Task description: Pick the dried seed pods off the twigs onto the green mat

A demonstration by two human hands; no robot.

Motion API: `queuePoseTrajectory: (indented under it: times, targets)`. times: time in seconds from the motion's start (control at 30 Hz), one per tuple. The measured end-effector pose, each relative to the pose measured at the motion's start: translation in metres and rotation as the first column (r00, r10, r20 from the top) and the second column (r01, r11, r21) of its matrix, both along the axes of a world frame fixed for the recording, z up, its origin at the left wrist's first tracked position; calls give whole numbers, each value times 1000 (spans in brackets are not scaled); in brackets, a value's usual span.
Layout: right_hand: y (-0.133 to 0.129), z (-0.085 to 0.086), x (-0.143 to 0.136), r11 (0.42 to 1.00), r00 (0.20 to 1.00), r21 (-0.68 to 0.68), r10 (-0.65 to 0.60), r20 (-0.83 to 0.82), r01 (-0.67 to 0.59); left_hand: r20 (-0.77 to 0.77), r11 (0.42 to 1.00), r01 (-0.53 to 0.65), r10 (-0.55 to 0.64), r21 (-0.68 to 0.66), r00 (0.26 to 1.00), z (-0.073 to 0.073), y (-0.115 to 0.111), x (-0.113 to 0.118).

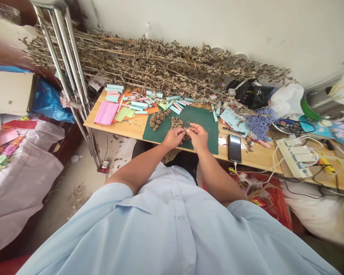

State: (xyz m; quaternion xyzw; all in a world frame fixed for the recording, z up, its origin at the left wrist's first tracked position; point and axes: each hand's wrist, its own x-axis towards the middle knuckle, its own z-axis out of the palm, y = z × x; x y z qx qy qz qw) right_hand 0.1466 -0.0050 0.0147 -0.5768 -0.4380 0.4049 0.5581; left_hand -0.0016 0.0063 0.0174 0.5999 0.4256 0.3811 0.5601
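Two hands, left [174,137] and right [199,136], each grip pinched closed on one tiny piece [186,130], too small to identify, fingertips meeting, wrists angled inward, both forearms converging from the blue shirt [160,217]. Beneath and just beyond: one loose heap of dried plant bits [176,123] on one green cutting mat [186,114], with one cluster of brown cone-like clumps [157,120], count unclear, to its left. Farther out on the wooden surface [126,129]: rolled paper tubes [139,104], too overlapped to count, one phone [235,148] and one power strip [295,157] at right.
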Motion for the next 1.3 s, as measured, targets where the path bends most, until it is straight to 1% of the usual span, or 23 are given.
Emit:
queuePoseTrajectory:
  times: [0.13, 0.23, 0.33, 0.43, 0.57, 0.67, 0.83, 1.03, 1.17, 1.3]
  targets:
    - [0, -2, 4, 1000, 998, 17, 10, 61, -11, -20, 1000, -7, 8, 1, 1000, -2, 0, 0]
    - [-1, 1, 5, 1000, 997, 11, 7, 74, -7, -20, 1000, -6, 6, 17, 1000, -3, 1, -1]
    - [-3, 6, 4, 1000, 999, -20, -16, 43, 17, -31, 1000, -3, 3, 29, 999, -4, 1, -1]
    - [-6, 12, 2, 997, 999, -56, -47, -7, 46, -33, 1000, -22, 22, -9, 999, -6, 1, 1]
    - [-9, 16, -2, 996, 998, -66, -55, -39, 52, 36, 999, -27, 29, -39, 999, -8, 1, 1]
    - [-10, 15, -4, 997, 998, -63, -48, -51, 45, 72, 999, -1, 4, -34, 997, -6, 1, 0]
    - [-11, 9, -7, 998, 999, -56, -28, -46, 25, 43, 1000, -6, 5, 12, 999, -2, -1, -1]
    - [-10, 2, -4, 998, 999, -53, -40, 32, 42, 6, 1000, -12, 12, 20, 1000, -6, -1, 0]
    - [-10, 0, -2, 998, 997, -54, -39, 70, 43, -53, 997, -12, 16, 81, 998, -6, -1, 0]
    - [-9, 1, -2, 996, 996, -64, -61, 64, 65, -103, 987, 23, -7, 159, 995, -4, -3, -1]
